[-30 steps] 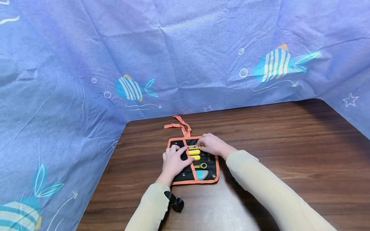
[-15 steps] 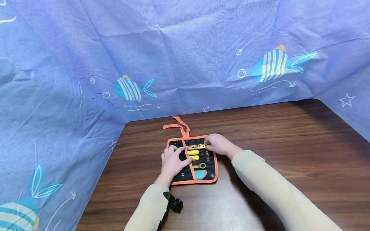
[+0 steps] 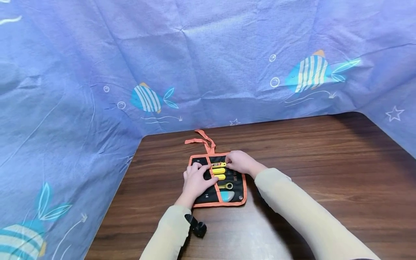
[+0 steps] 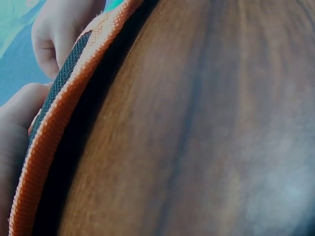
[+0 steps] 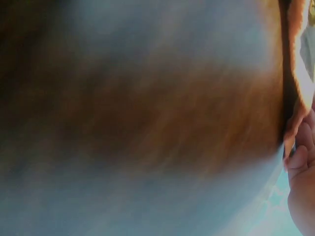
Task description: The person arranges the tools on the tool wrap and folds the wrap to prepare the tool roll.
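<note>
A black tool pouch with orange trim lies spread on the table. Its pockets hold a slim yellow utility knife with a printed label, two yellow handles, a ring-ended wrench and a turquoise-and-grey tool. My left hand rests on the pocket panel, index finger at the pocket mouth beside the knife and thumb by the lower yellow handle. At the knife's outer end, my right hand pinches it; those fingertips are partly hidden. Both wrist views show mostly table, with hands at their edges.
Orange ties trail from the pouch's far edge. The brown wooden table stretches to the right. A blue fish-patterned cloth hangs behind and to the left. On the left wrist sits a small black device.
My right hand first shifted right, baring more of the utility knife, then came back left. Less of the knife now shows beyond the pocket mouth. The left hand keeps its place.
</note>
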A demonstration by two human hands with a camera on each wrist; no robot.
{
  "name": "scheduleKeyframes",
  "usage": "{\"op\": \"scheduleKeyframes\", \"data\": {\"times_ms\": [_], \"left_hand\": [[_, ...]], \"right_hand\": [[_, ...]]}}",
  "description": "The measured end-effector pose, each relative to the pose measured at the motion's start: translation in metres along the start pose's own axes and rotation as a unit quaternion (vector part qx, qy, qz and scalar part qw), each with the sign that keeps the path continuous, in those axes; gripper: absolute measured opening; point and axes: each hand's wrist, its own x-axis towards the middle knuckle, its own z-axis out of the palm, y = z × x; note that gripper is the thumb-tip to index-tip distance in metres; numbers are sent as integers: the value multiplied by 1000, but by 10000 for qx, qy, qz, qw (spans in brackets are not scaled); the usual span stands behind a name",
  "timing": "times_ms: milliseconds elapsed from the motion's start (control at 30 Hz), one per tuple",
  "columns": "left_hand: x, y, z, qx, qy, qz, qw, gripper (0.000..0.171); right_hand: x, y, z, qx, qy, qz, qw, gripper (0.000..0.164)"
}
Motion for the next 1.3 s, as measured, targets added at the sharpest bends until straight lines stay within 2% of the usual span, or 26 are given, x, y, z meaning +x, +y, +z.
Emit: {"op": "scheduleKeyframes", "data": {"times_ms": [233, 467, 567, 800, 1133, 1300], "left_hand": [[1, 4, 2, -46, -146, 2, 9999, 59], [4, 2, 0, 54, 39, 105, 9999, 58], [5, 2, -1, 103, -34, 169, 9998, 59], [4, 2, 0, 177, -192, 273, 9993, 64], [3, -1, 1, 159, -218, 223, 9994, 64], [2, 0, -1, 199, -248, 185, 9993, 64]], "right_hand": [[8, -4, 4, -7, -118, -64, 9999, 11], [19, -9, -2, -187, -237, -135, 9995, 9], [23, -14, -5, -147, -428, -102, 9989, 9], [31, -21, -7, -167, -787, 198, 9966, 8], [35, -22, -2, 65, -881, 544, 9946, 10], [35, -20, -1, 199, -809, 481, 9954, 11]]}}
